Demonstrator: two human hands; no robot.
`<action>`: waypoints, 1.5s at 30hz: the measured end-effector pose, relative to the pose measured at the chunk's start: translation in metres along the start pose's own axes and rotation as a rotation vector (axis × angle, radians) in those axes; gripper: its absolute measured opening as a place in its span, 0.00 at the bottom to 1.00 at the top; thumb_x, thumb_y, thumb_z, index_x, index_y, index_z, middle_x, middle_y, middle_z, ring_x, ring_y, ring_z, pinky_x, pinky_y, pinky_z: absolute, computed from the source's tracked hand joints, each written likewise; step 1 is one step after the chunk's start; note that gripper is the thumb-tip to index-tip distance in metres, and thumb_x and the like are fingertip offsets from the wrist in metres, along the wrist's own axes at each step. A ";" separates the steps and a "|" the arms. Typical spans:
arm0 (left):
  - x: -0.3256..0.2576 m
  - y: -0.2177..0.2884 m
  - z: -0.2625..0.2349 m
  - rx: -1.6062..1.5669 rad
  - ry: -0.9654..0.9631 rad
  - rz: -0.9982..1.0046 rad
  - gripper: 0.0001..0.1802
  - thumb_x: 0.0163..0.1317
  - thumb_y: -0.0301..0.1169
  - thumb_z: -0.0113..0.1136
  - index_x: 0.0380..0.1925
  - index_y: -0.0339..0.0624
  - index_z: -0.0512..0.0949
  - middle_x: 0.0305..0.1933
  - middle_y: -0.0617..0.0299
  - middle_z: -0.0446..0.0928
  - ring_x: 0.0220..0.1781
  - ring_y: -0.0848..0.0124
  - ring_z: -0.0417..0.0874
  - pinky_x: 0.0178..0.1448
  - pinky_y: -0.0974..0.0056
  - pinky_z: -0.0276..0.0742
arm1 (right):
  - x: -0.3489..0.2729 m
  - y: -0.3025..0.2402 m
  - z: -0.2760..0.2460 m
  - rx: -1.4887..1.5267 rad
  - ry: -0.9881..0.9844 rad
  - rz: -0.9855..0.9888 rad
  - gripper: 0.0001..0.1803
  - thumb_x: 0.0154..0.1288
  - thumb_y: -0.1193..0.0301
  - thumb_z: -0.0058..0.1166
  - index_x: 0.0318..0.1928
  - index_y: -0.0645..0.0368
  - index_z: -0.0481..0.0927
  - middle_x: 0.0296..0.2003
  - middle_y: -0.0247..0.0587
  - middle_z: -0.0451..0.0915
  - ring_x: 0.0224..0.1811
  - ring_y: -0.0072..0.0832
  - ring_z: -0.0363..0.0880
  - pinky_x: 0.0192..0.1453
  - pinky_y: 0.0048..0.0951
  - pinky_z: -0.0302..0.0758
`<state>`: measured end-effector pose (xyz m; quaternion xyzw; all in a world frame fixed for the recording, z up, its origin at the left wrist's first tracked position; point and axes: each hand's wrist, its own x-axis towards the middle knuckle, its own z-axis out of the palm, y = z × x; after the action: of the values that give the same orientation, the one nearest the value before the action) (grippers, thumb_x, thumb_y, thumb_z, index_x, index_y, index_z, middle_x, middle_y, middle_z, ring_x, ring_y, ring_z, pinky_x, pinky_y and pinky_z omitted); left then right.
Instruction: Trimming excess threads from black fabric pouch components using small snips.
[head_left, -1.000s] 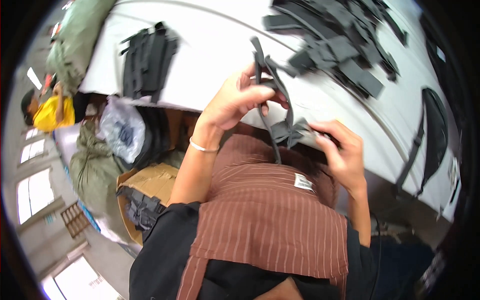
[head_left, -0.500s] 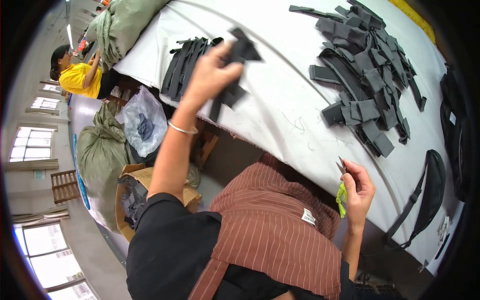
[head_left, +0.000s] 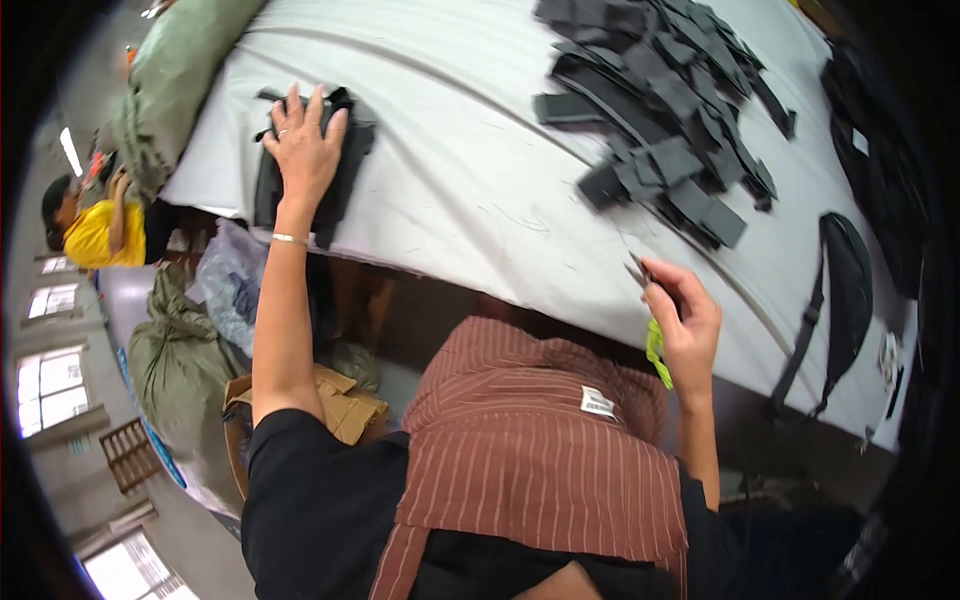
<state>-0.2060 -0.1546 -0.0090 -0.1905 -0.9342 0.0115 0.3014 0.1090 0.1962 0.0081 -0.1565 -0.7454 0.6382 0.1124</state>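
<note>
On the left of the white-covered table, my left hand lies spread and flat on a row of dark grey fabric strips. Its fingers are stretched out over the strips and partly cover them. My right hand, over the table's near edge, is closed round small thread snips whose pointed blades stick out past the fingers. A bright green cord hangs from the snips. Beyond my right hand lies a loose heap of dark grey fabric strips.
A black pouch with a strap and black fabric lie at the table's right. A stuffed green sack rests at the far left. Below stand another sack, a plastic bag and a cardboard box. A person in yellow works at the left.
My left hand has moved left and put down the dark strips it carried onto the row. My right hand still grips the snips. The view has shifted.
</note>
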 end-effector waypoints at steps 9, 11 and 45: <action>-0.123 0.265 -0.090 -0.897 -0.670 0.856 0.35 0.54 0.49 0.63 0.63 0.58 0.68 0.74 0.62 0.57 0.77 0.50 0.49 0.71 0.31 0.46 | 0.051 0.020 -0.025 -0.017 0.244 -0.002 0.16 0.64 0.74 0.57 0.53 0.61 0.77 0.34 0.26 0.76 0.33 0.13 0.67 0.39 0.17 0.67; -0.137 0.292 -0.117 -1.139 -0.749 1.194 0.21 0.55 0.44 0.64 0.49 0.54 0.77 0.69 0.63 0.65 0.73 0.53 0.57 0.69 0.33 0.54 | 0.060 0.010 -0.017 -0.076 0.242 -0.053 0.20 0.60 0.74 0.61 0.54 0.59 0.77 0.32 0.25 0.74 0.33 0.15 0.67 0.40 0.19 0.68; -0.030 0.269 -0.066 -2.295 -0.735 -0.876 0.07 0.62 0.25 0.56 0.39 0.36 0.70 0.31 0.63 0.72 0.30 0.76 0.73 0.36 0.68 0.76 | 0.041 -0.014 0.003 -0.651 -0.215 -0.457 0.19 0.49 0.67 0.66 0.44 0.55 0.84 0.26 0.38 0.79 0.29 0.35 0.78 0.33 0.33 0.73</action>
<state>-0.0521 0.0774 -0.0088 -0.0038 -0.4212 -0.8446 -0.3306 0.0690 0.2074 0.0204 0.0534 -0.9314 0.3405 0.1172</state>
